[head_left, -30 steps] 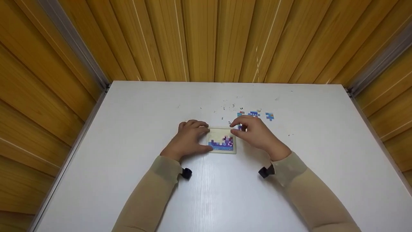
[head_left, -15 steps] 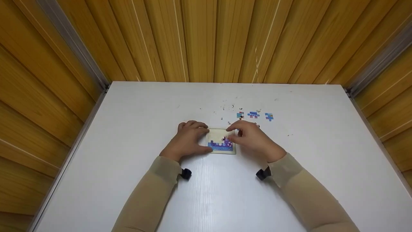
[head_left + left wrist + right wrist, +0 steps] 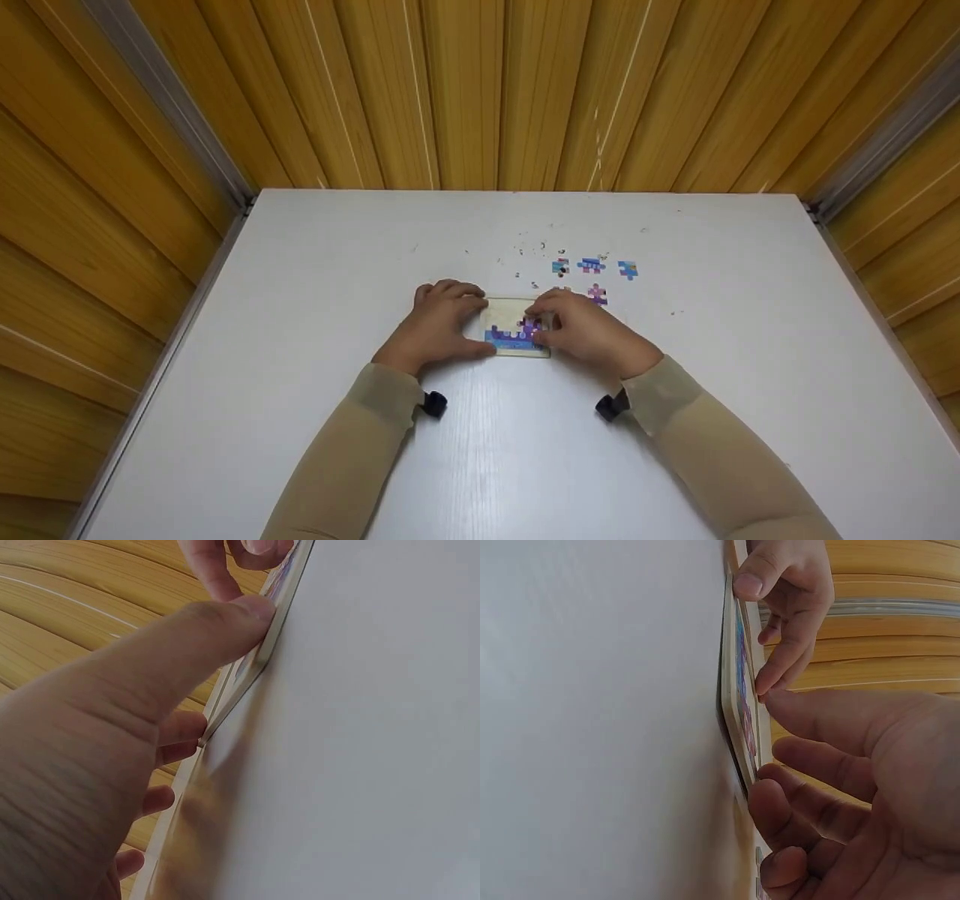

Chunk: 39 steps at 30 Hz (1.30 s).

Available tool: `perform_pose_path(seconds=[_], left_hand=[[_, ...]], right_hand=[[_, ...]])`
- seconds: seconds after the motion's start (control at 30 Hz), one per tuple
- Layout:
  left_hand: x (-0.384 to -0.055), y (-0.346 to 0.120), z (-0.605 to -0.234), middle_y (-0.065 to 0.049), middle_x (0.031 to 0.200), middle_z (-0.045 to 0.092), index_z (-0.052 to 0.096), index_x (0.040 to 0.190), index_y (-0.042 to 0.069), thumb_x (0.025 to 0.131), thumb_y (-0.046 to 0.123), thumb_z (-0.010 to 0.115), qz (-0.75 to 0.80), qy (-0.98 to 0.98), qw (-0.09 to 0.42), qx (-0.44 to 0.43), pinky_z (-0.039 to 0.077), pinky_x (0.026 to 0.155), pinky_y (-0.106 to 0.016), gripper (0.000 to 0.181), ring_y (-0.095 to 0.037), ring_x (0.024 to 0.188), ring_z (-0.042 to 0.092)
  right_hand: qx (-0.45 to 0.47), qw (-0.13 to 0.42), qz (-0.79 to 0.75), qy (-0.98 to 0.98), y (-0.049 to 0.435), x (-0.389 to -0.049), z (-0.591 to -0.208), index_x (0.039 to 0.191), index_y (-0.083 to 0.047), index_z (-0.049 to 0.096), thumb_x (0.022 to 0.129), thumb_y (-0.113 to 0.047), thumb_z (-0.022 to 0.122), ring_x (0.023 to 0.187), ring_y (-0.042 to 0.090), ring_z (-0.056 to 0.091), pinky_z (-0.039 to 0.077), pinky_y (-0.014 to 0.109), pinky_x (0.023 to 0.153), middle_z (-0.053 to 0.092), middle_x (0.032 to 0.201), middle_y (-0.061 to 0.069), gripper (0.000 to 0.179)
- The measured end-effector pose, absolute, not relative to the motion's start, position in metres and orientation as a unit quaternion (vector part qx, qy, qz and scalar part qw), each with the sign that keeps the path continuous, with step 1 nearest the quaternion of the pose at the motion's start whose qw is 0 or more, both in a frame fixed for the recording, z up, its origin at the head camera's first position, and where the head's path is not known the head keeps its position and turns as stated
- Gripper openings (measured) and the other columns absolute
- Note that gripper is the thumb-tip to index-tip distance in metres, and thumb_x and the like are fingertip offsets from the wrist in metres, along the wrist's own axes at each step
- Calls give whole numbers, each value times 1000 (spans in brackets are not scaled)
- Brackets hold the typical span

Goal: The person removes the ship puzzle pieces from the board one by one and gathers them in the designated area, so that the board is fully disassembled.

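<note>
Puzzle board [image 3: 504, 311] lies flat, nearly square, between my left hand [image 3: 441, 326], which grips its left side, and my right hand [image 3: 592, 330], bent over its right; whether that one pinches anything, I cannot tell. Loose pieces [image 3: 591, 265] lie beyond, nearer my right hand.
</note>
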State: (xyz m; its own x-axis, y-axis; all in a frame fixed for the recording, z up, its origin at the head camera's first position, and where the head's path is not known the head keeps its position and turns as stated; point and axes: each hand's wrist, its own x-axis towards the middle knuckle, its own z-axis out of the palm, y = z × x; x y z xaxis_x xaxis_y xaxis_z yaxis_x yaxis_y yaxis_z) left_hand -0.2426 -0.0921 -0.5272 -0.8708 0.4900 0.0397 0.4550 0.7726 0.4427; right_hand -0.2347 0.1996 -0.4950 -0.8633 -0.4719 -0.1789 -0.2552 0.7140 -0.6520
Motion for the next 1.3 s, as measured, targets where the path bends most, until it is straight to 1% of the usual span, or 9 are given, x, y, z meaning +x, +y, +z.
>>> perform_pose_path(seconds=[0.23, 0.47, 0.63, 0.8, 0.97, 1.1, 1.3], left_hand=[[-243, -92, -527, 3, 162, 65, 74, 151, 20, 86, 64, 91, 225, 941, 40, 250, 30, 131, -63, 80, -26, 156, 51], [-242, -92, -527, 3, 162, 66, 74, 150, 19, 85, 63, 92, 227, 941, 39, 249, 30, 130, -64, 81, -27, 155, 52], [-243, -91, -527, 3, 162, 66, 73, 151, 19, 86, 63, 91, 227, 941, 39, 250, 31, 130, -63, 81, -27, 155, 52], [-243, -92, -527, 3, 163, 65, 73, 152, 20, 86, 64, 91, 225, 940, 36, 254, 31, 129, -62, 81, -27, 156, 51], [-243, -93, -528, 5, 164, 65, 73, 152, 20, 85, 63, 92, 231, 938, 34, 256, 31, 129, -61, 82, -26, 158, 50], [-243, -93, -528, 5, 164, 65, 73, 152, 19, 85, 63, 92, 231, 938, 36, 256, 31, 129, -62, 82, -25, 158, 50], [-244, -93, -528, 5, 164, 64, 73, 153, 19, 86, 62, 94, 237, 937, 46, 252, 28, 132, -62, 83, -25, 159, 48]], right_hand=[[-217, 155, -298, 917, 197, -232, -498, 142, -13, 79, 107, -19, 79, 120, 27, 64, 56, 51, 110, 69, 145, 10, 36], [-219, 150, -292, 919, 195, -232, -499, 143, -12, 78, 106, -15, 77, 122, 29, 62, 54, 52, 110, 68, 142, 12, 37], [-216, 149, -295, 919, 194, -233, -500, 146, -11, 77, 106, -13, 77, 120, 28, 62, 54, 50, 109, 68, 141, 13, 40], [-215, 146, -298, 918, 194, -233, -501, 143, -9, 77, 105, -12, 79, 116, 27, 62, 53, 47, 104, 69, 139, 12, 38], [-213, 144, -303, 918, 193, -233, -501, 141, -8, 76, 104, -12, 79, 119, 27, 63, 54, 50, 110, 69, 140, 12, 37], [-209, 143, -304, 918, 193, -233, -501, 142, -9, 75, 104, -12, 80, 122, 28, 64, 54, 53, 114, 71, 140, 11, 38], [-212, 142, -311, 916, 194, -233, -502, 141, -10, 77, 103, -11, 81, 120, 28, 64, 55, 51, 111, 72, 138, 11, 37]])
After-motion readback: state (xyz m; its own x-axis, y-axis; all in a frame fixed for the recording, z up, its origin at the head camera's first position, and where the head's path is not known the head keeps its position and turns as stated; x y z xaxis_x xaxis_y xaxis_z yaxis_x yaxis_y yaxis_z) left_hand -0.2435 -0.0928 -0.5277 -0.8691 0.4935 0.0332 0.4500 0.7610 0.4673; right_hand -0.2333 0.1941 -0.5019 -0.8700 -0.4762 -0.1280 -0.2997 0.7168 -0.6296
